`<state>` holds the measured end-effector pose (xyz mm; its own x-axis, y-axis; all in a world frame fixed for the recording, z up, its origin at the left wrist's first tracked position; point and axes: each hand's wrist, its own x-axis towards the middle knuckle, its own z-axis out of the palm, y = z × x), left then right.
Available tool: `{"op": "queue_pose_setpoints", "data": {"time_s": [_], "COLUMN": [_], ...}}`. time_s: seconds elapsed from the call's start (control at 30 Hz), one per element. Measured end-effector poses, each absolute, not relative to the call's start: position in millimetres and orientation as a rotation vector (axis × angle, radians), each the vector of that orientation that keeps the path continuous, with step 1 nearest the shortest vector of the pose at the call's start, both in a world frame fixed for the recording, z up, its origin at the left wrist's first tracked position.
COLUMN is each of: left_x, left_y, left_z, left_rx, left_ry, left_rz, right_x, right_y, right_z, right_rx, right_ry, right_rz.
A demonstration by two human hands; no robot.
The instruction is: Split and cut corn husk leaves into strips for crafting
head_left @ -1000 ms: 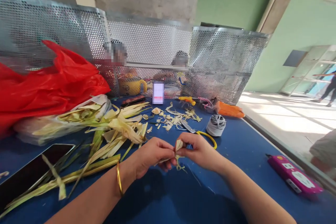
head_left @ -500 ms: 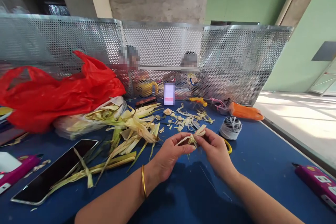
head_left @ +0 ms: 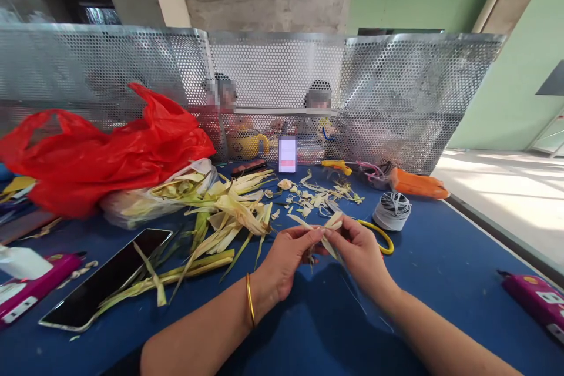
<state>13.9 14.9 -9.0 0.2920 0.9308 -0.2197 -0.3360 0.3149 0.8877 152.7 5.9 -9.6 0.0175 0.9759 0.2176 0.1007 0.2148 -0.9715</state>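
Note:
My left hand point(head_left: 291, 255) pinches pale strips of corn husk point(head_left: 333, 222) between thumb and fingers. Close against it, my right hand point(head_left: 360, 249) grips the same husk, thumb tip near the left thumb. The strips cross and stick out above both thumbs; what lies under the fingers is hidden. A thin thread point(head_left: 352, 292) trails below the hands. Yellow-handled scissors point(head_left: 388, 244) lie partly behind my right hand. Beyond the hands are husk scraps point(head_left: 304, 202), and a ball of grey-white string point(head_left: 391, 212) sits to the right.
Dry corn husks point(head_left: 238, 211) spread at left, beside a red plastic bag point(head_left: 110, 153) and a black-screened phone point(head_left: 110, 276). A lit phone point(head_left: 288, 155) stands before the perforated metal screen point(head_left: 273, 70). An orange packet point(head_left: 418, 184) and purple power strips point(head_left: 535, 302) lie at the sides.
My thumbs have come closer together over the husk, and the knotted-looking part seen between them is now covered. One strip now points up to the left. The view has shifted slightly.

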Motion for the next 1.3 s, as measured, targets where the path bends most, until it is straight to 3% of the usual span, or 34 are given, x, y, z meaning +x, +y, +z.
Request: {"op": "queue_pose_setpoints", "data": {"time_s": [0.33,0.57,0.67,0.77,0.97,1.1,1.3], "left_x": [15.4,8.5,6.8,5.9,7.2,5.7,0.8], "left_y": [14.1,19.0,19.7,19.6,17.6,18.2,22.7], "left_z": [-12.8,-9.0,-8.3,-8.5,-6.5,-5.1,-6.6], "left_rx": [0.698,0.755,0.776,0.824,0.944,1.008,0.979], "left_ry": [0.841,0.875,0.866,0.833,0.837,0.886,0.894], "left_rz": [1.068,1.036,0.995,0.960,0.988,0.960,0.807], "right_x": [157.5,172.4,174.7,173.3,169.3,167.7,168.3], "right_y": [4.8,6.4,6.1,6.3,8.1,7.5,8.6], "right_z": [-2.5,10.1,12.1,11.9,11.5,12.8,8.4], "right_rx": [-1.191,-1.112,-1.138,-1.226,-1.204,-1.200,-1.290], "right_ry": [-1.402,-2.058,-2.076,-1.930,-1.312,-1.285,-1.584], "right_rz": [1.045,0.401,0.297,0.447,1.382,1.382,1.064]}}
